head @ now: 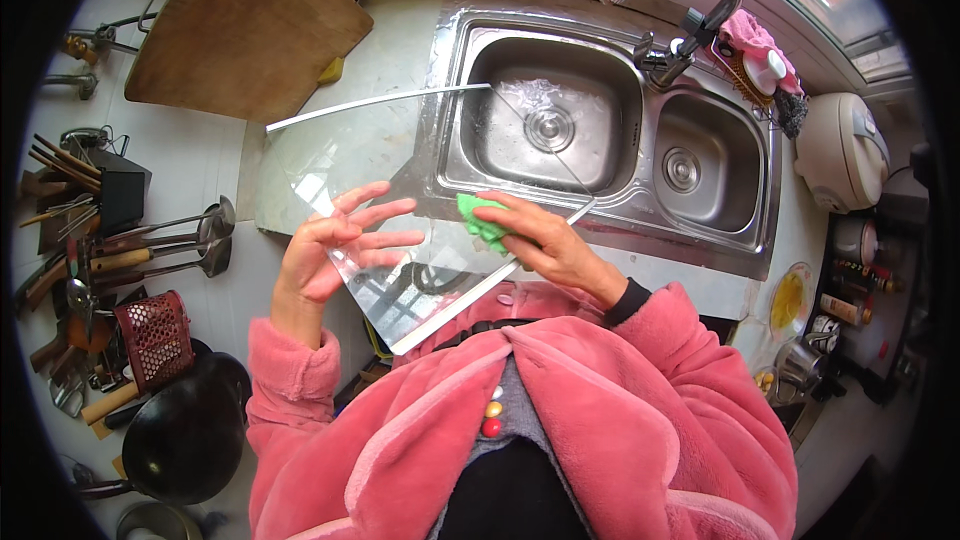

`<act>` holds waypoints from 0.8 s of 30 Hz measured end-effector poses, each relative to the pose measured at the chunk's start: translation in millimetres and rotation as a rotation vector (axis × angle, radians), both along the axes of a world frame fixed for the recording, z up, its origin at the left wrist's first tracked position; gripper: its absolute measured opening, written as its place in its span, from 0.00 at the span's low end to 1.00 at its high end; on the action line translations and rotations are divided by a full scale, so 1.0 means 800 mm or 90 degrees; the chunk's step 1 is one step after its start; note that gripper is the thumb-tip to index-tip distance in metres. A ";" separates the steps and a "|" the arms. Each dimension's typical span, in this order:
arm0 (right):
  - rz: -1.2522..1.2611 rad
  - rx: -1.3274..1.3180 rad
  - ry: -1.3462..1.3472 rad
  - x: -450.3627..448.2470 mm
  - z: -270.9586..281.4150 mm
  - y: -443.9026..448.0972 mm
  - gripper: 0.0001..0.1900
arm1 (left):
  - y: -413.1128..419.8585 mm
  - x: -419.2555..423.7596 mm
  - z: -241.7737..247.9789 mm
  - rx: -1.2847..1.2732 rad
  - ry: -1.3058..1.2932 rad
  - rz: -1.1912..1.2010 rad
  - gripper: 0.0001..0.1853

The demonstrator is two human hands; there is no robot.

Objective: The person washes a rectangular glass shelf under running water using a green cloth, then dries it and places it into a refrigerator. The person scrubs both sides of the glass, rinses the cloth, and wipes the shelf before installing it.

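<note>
A clear glass shelf panel (420,142) with white strips along two opposite edges is held slanted between my body and the sink. My left hand (337,247) has the panel at its left edge, with the fingers spread and seen through the glass. In my right hand (547,240) is a bunched green cloth (482,221), pressed against the panel close to the white strip nearest me. Part of that strip is hidden by the right hand. The panel's far right corner reaches over the larger bowl of the stainless steel double sink (487,165).
A chrome faucet (679,52) rises behind the sink. To the right are a rice cooker (840,150) and a plate (791,300) with yellow contents. A wooden board (247,30), hanging ladles (214,221) and a black wok (187,427) are at the left.
</note>
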State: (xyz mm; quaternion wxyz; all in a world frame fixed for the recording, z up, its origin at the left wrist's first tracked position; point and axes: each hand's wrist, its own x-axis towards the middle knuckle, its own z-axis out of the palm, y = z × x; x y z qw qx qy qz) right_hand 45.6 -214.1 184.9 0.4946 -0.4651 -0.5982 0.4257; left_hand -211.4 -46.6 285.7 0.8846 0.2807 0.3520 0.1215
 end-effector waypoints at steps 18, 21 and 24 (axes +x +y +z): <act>-0.364 -0.108 -0.427 0.121 -0.191 -0.021 0.22 | -0.003 -0.020 -0.028 -0.046 -0.043 0.028 0.38; -0.367 -0.133 -0.337 0.110 -0.176 -0.027 0.20 | -0.002 -0.022 -0.031 -0.051 -0.044 0.027 0.39; -0.317 -0.136 -0.223 0.086 -0.139 -0.024 0.20 | -0.001 -0.024 -0.034 -0.076 -0.047 0.036 0.40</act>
